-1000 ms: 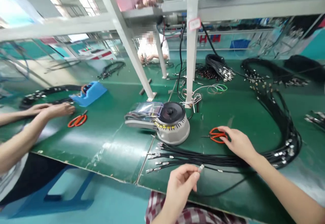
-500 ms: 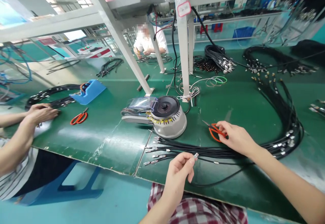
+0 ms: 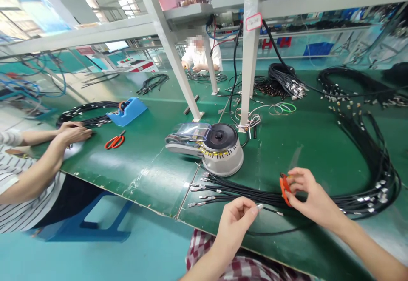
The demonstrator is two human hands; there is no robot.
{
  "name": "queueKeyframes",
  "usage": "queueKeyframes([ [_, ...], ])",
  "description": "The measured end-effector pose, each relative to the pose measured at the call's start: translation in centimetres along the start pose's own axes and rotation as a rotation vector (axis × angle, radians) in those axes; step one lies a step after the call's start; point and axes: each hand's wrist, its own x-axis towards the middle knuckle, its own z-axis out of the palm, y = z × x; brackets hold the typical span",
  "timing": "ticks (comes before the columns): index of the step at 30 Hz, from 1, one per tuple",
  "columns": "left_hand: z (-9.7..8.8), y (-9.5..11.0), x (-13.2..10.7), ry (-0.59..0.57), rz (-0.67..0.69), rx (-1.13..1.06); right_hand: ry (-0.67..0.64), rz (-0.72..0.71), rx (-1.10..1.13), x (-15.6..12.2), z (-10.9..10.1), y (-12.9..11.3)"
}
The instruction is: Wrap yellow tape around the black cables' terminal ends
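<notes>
My left hand (image 3: 236, 221) is closed in a pinch on the end of a black cable, just behind its silvery connector (image 3: 259, 207). My right hand (image 3: 307, 191) has its fingers curled around the orange handles of a pair of scissors (image 3: 284, 189), held above the table; the blades are mostly hidden from this angle. Beneath and beyond both hands runs a bundle of black cables (image 3: 242, 191) with metal connectors at its left end. The bundle bends round to the right side of the table.
A round grey tape dispenser (image 3: 223, 162) stands ahead of my hands. To the left are red-handled scissors (image 3: 114, 141), a blue tape holder (image 3: 130, 113) and a co-worker's hands (image 3: 75, 133). White shelf posts (image 3: 250, 60) rise from the green table (image 3: 153, 162). Another person sits opposite.
The scissors in my right hand have turned and come nearer to my left hand; their blades no longer point away to the left. My left hand keeps its pinch. The whole view has shifted.
</notes>
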Motion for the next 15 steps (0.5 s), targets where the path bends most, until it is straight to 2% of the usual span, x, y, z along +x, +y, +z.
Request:
queueKeyframes([
  [5, -1.0, 1.3, 0.2, 0.01, 0.05, 0.057, -0.029, 0.036, 0.059, -0.8, 0.4, -2.6],
  [9, -1.2, 1.1, 0.5, -0.039, 0.093, 0.082, -0.048, 0.064, 0.08, -1.3, 0.9, -4.4],
  [15, -1.0, 0.2, 0.8, -0.061, 0.152, 0.181, -0.095, 0.085, -0.15, -2.5, -0.4, -5.8],
])
